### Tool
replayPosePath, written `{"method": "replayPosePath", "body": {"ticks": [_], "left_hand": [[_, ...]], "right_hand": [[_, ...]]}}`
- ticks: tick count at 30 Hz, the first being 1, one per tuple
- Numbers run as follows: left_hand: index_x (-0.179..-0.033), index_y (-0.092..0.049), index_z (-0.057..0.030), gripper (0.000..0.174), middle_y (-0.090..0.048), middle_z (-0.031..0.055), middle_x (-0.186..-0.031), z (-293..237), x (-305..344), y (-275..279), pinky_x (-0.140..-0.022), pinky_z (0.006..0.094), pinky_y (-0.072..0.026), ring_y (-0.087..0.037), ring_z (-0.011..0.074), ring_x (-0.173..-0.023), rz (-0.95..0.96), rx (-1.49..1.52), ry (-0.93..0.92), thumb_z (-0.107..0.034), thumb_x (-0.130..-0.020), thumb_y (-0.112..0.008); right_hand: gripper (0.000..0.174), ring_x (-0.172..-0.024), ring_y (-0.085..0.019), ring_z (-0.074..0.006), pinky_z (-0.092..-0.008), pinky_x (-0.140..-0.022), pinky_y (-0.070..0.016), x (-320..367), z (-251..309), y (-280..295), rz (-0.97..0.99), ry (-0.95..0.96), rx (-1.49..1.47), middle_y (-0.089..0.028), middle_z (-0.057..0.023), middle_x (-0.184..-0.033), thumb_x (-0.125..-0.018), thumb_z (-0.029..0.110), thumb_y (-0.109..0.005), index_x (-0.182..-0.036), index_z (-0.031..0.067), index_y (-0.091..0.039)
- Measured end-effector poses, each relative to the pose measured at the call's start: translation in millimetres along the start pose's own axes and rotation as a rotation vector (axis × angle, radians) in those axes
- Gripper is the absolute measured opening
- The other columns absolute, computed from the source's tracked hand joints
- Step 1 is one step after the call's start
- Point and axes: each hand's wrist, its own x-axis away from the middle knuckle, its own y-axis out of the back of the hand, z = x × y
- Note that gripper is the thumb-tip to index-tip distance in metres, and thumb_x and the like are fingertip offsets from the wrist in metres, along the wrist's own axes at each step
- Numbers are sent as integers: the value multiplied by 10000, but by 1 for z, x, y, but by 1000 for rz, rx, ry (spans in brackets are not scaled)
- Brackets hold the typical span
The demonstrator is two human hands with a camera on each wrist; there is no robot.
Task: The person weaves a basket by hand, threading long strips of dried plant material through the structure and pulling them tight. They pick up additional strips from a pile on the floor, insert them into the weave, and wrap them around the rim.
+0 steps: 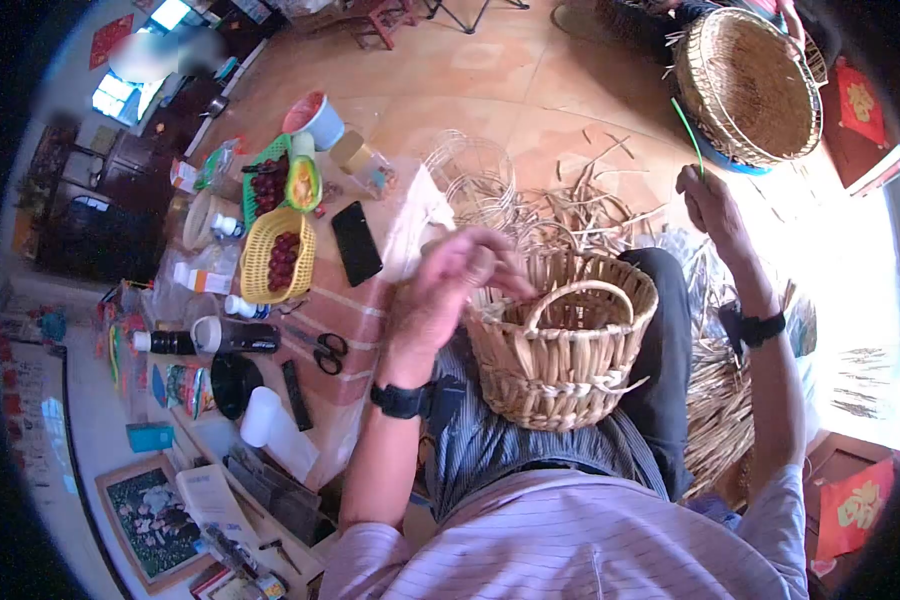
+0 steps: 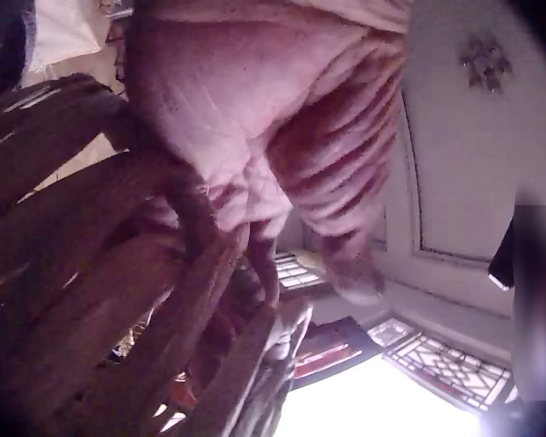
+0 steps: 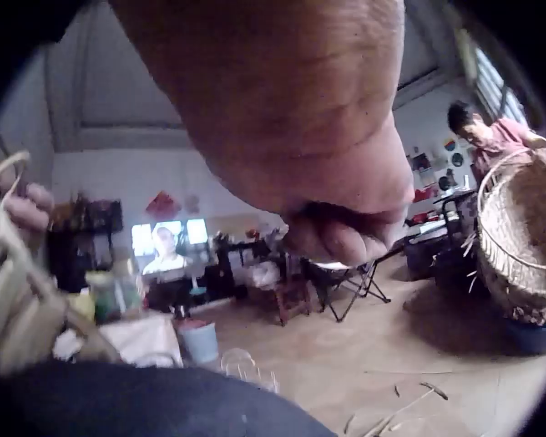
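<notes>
A woven basket (image 1: pixel 560 375) with a looped handle (image 1: pixel 582 288) sits upright on the person's lap. At its left rim is the left hand (image 1: pixel 460 275), slightly blurred. The left wrist view shows that hand (image 2: pixel 264 127) against the basket's flat staves (image 2: pixel 118 300); some fingers curl round the rim and one digit hangs free. Out to the right, raised away from the basket, the right hand (image 1: pixel 710 205) is a closed fist gripping a thin green strip (image 1: pixel 688 130) that sticks up from it. In the right wrist view the fist's curled fingers (image 3: pixel 346 238) show, the strip hidden.
Loose plant strips (image 1: pixel 590 200) lie on the floor ahead, with a bundle of dry stalks (image 1: pixel 720 400) right of the lap. On the left table are a yellow basket (image 1: pixel 253 262) of fruit, a phone (image 1: pixel 356 243) and scissors (image 1: pixel 330 352). Another person holds a large round basket (image 1: pixel 750 85).
</notes>
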Motion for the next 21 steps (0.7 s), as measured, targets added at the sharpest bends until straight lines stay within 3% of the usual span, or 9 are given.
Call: {"method": "replayPosePath", "body": {"ticks": [3,5,6,8,9,11,16,19,21], "left_hand": [[-1141,-648,-13,448,-720,98,-1006,-6,16,10,-835,361,-600,-725,204,-859,-315,-136,-101,-452,-1096,-568],[-1172,-647,-5,479,-724,99,-1040,-27,32,-8,-854,356,-587,-733,207,-887,-215,-207,-95,-468,-1103,-546],[-1242,-645,10,542,-717,102,-1134,-45,38,-33,-911,370,-565,-735,232,-958,-182,-331,-83,-501,-1098,-534],[-1389,-604,-2,709,-620,164,-1383,-60,48,-57,-1031,411,-524,-627,300,-1275,7,-757,-143,-620,-1052,-525],[-1416,-602,-20,729,-599,178,-1415,-54,46,-67,-1080,431,-495,-562,312,-1357,76,-758,-254,-640,-1044,-514],[-1416,-611,-14,656,-622,180,-1406,-45,47,-90,-1152,452,-437,-589,345,-1326,77,-707,-318,-566,-1089,-471],[-1331,-655,-3,508,-697,163,-1312,-29,68,-91,-1173,445,-424,-610,316,-1317,-49,-344,-207,-416,-1149,-421],[-1208,-666,-8,484,-771,131,-1023,-30,80,-59,-920,374,-587,-757,262,-992,-305,-270,-12,-422,-1156,-420],[-1159,-646,-8,476,-754,107,-863,-14,92,-8,-645,297,-574,-755,204,-747,-482,-220,182,-430,-1155,-425]], "right_hand": [[364,-610,-315,-4,-223,-526,-229,43,57,-29,50,-19,-98,-400,115,-753,-1142,419,-506,-920,132,-537],[225,-741,-517,-57,-226,-654,-420,85,89,-53,76,23,-53,-560,93,-866,-1128,281,-559,-1135,64,-616],[260,-797,-620,-175,-272,-773,-485,109,106,-65,79,318,237,-661,2,-888,-1061,157,-639,-1278,19,-597],[256,-687,-666,-402,-436,-645,-528,138,168,-89,216,437,607,-664,-229,-783,-928,31,-693,-1181,29,-659],[124,-625,-668,-413,-479,-557,-525,144,184,-101,312,391,601,-665,-184,-752,-943,72,-645,-1063,39,-652],[207,-625,-692,-370,-490,-563,-532,156,183,-124,312,515,609,-680,-169,-737,-864,55,-656,-1062,7,-620],[204,-710,-710,-350,-479,-602,-539,165,172,-146,303,568,620,-673,-170,-796,-835,58,-689,-1023,29,-617],[189,-684,-674,-323,-446,-603,-521,171,176,-152,225,547,559,-632,-106,-765,-859,128,-799,-922,60,-633],[221,-732,-648,-318,-423,-626,-515,170,179,-138,140,570,561,-612,-99,-860,-816,51,-826,-938,55,-642]]}}
